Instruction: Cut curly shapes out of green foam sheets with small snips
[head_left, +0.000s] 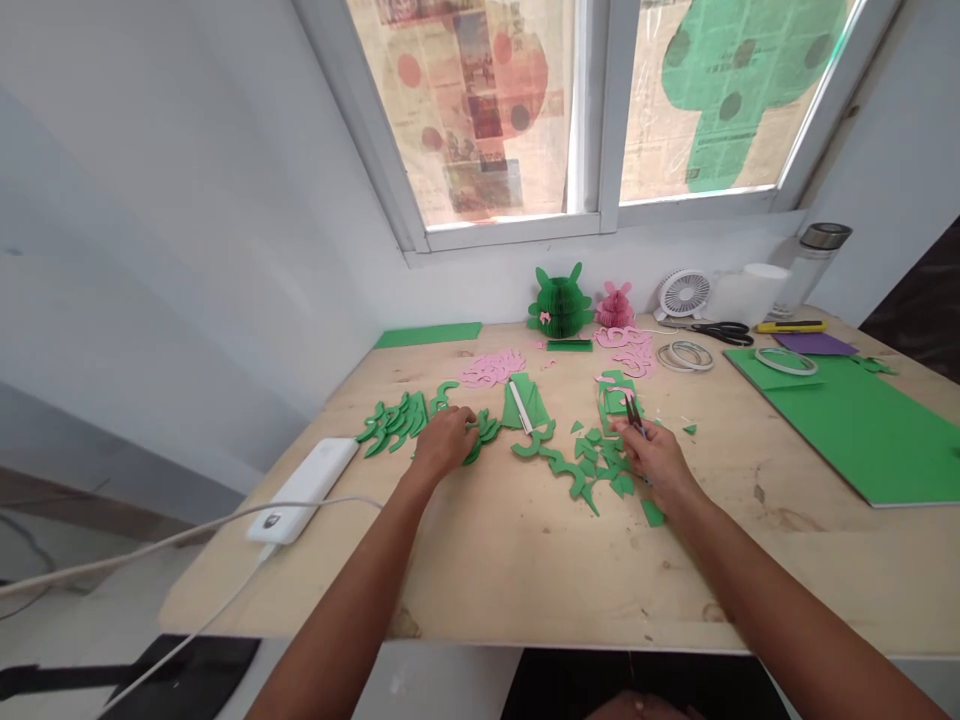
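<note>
My left hand (448,438) is down among curved green paper cut-outs (397,420), its fingers curled beside the smaller pile (487,430); what they grip, if anything, is hidden. Dark blades of what look like small scissors (634,412) point up and away from my right hand (661,462), which is closed around them. Just beyond those tips lies a green paper piece (613,380) with pink paper bits on it. Green paper scraps (592,452) are scattered left of my right hand. Between the hands, a white pen (520,408) rests on folded green paper (538,398).
A white power bank (304,492) with cables lies at the left. Pink cut-outs (493,368), a green paper figure (561,303), a pink one (615,306) and a small fan (684,293) stand toward the wall. Tape rolls (688,356), black-handled scissors (724,331), a yellow cutter (791,327) and green sheets (862,430) lie right.
</note>
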